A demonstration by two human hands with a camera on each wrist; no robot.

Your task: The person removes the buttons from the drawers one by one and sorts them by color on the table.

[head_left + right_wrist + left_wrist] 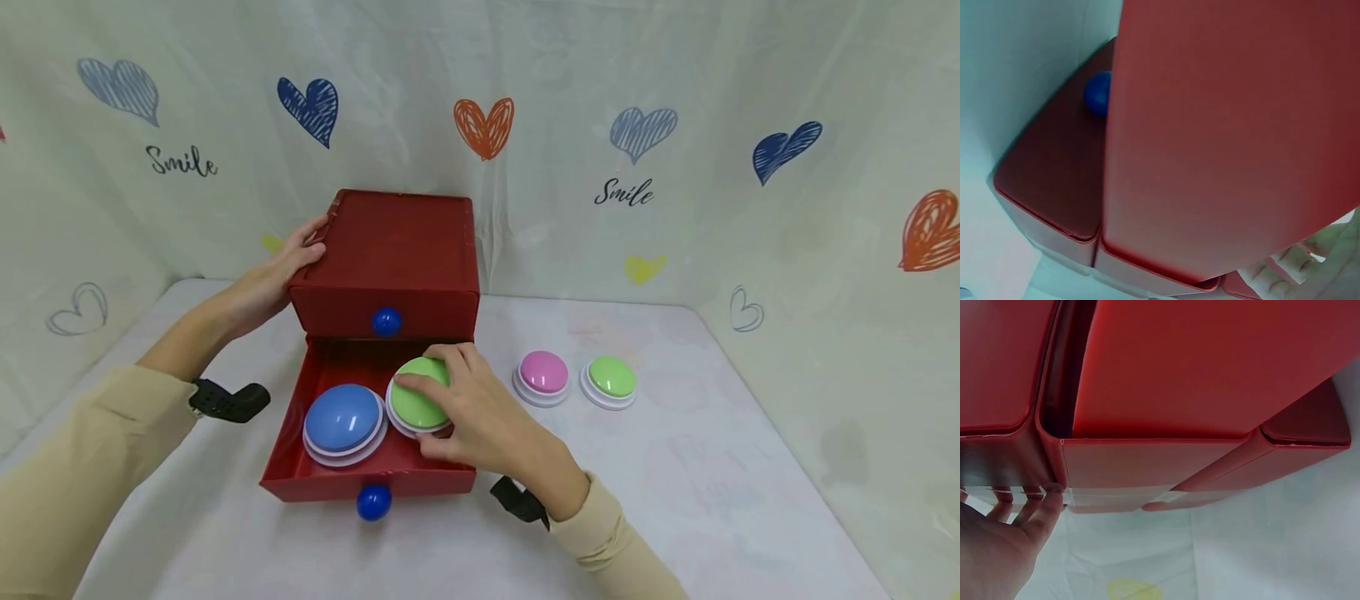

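A red cabinet (405, 242) stands at the back, with a drawer (322, 482) pulled out below its top one. My right hand (483, 417) grips a green push button (415, 407) with a white base inside the open drawer, fingers and thumb around its rim. To its left in the same drawer lies a bigger blue push button (342, 417). Against the left side of the cabinet rests my left hand (272, 279), fingers near its upper edge; the left wrist view shows those fingers (1041, 519) at the side wall. The right wrist view mostly catches the drawer's outer wall (1229, 137).
On the white table (712, 483), a pink push button (543, 372) and a smaller green push button (612, 377) sit right of the cabinet. Blue knobs (373, 502) stick out from the drawer fronts. Behind hangs a curtain (555, 233) printed with hearts.
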